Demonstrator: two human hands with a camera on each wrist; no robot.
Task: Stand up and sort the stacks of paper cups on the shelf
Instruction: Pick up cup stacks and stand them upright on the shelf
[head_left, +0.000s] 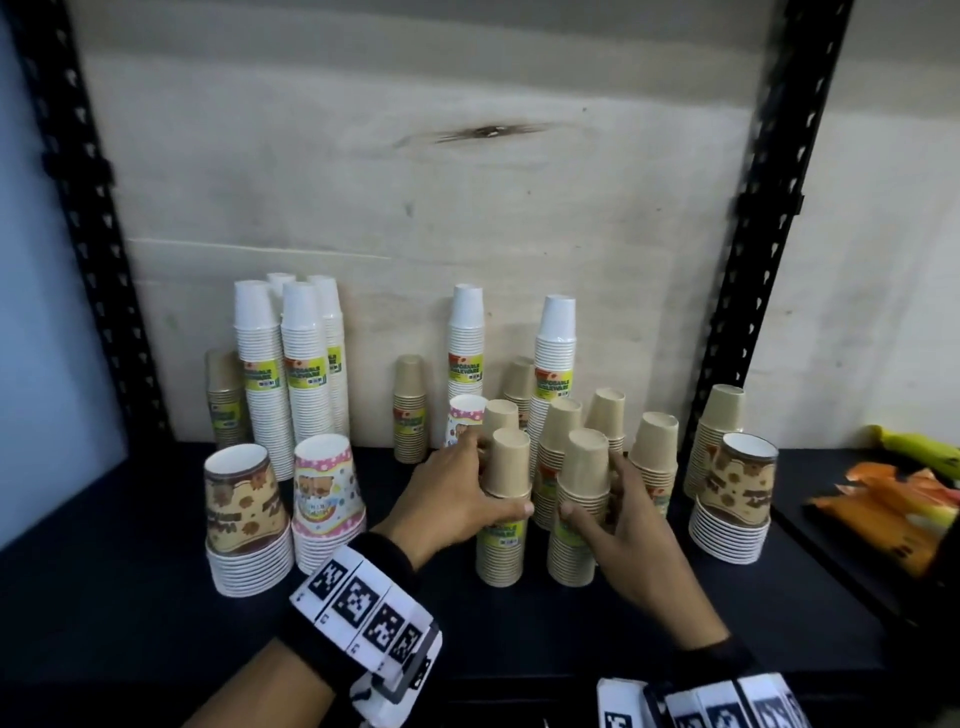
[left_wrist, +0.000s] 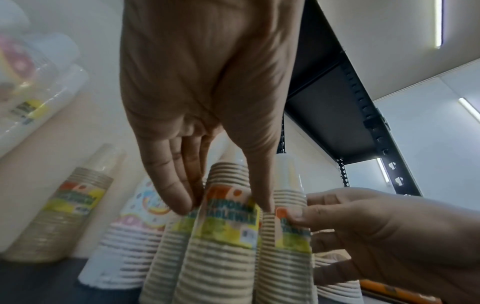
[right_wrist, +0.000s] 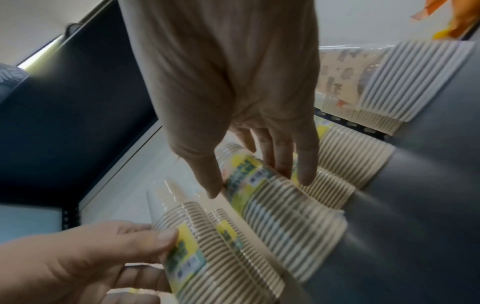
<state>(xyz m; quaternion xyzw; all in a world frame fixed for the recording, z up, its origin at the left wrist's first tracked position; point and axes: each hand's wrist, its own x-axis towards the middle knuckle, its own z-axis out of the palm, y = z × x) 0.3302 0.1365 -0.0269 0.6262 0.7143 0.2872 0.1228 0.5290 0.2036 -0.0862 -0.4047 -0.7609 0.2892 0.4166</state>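
Left hand (left_wrist: 207, 98) grips a tan cup stack (left_wrist: 221, 236); right hand (left_wrist: 384, 236) pinches the neighbouring stack (left_wrist: 288, 246), seemingly by its label.

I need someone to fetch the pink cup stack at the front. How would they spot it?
On the dark shelf, look at the front left corner, left of both hands. Two short printed stacks stand there; take the pink dotted stack, not the brown-patterned stack on its left.

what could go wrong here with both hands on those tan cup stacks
1. The left hand and right hand each grip a tall tan stack packed among other tan stacks; moving one may topple its neighbours.
2. The pink printed stack stands just behind the left fingers and may get knocked.
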